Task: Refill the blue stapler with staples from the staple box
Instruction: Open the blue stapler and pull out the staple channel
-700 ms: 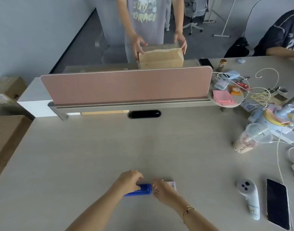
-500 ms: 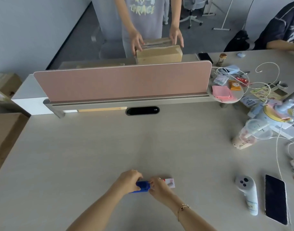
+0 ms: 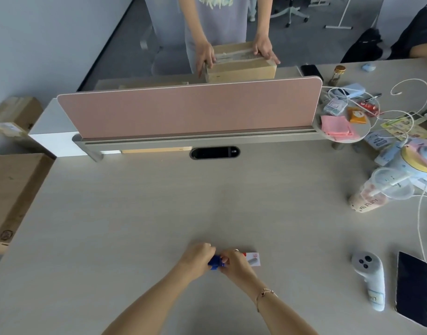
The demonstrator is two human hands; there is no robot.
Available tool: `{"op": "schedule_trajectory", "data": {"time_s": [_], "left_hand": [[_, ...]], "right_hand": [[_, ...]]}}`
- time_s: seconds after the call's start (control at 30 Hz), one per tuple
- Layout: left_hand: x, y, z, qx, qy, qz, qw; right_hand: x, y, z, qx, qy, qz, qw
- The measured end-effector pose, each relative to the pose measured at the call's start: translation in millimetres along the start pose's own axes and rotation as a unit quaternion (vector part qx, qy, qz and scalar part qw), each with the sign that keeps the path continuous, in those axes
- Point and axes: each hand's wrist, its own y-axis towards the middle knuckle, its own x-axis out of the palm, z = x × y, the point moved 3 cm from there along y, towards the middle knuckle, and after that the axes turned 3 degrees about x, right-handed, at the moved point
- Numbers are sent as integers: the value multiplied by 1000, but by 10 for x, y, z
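Now that less blue shows than before, both left hand (image 3: 199, 258) and right hand (image 3: 234, 264) gripping the blue stapler (image 3: 216, 261), probably opening it, staple box (image 3: 253, 259) untouched beside.

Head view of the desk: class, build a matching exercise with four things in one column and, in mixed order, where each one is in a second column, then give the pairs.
Things
1. blue stapler
2. staple box
3. phone
4. pink divider

Places
A. far right, lying flat on the desk
B. standing along the desk's back edge
C. between the left hand and right hand
D. just right of the right hand

Pairs: 1-C, 2-D, 3-A, 4-B
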Motion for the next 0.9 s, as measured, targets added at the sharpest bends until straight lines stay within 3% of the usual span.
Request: {"op": "schedule_trajectory", "data": {"time_s": [0.3, 0.6, 0.9], "left_hand": [[-33, -159, -97, 12, -67, 50, 996], [-284, -505, -470, 46, -176, 122, 976], [-312, -755, -764, 29, -213, 150, 965]], "right_hand": [[25, -74, -62, -71, -97, 33, 992], [-60, -31, -101, -124, -199, 2, 972], [-61, -87, -181, -123, -216, 10, 969]]}}
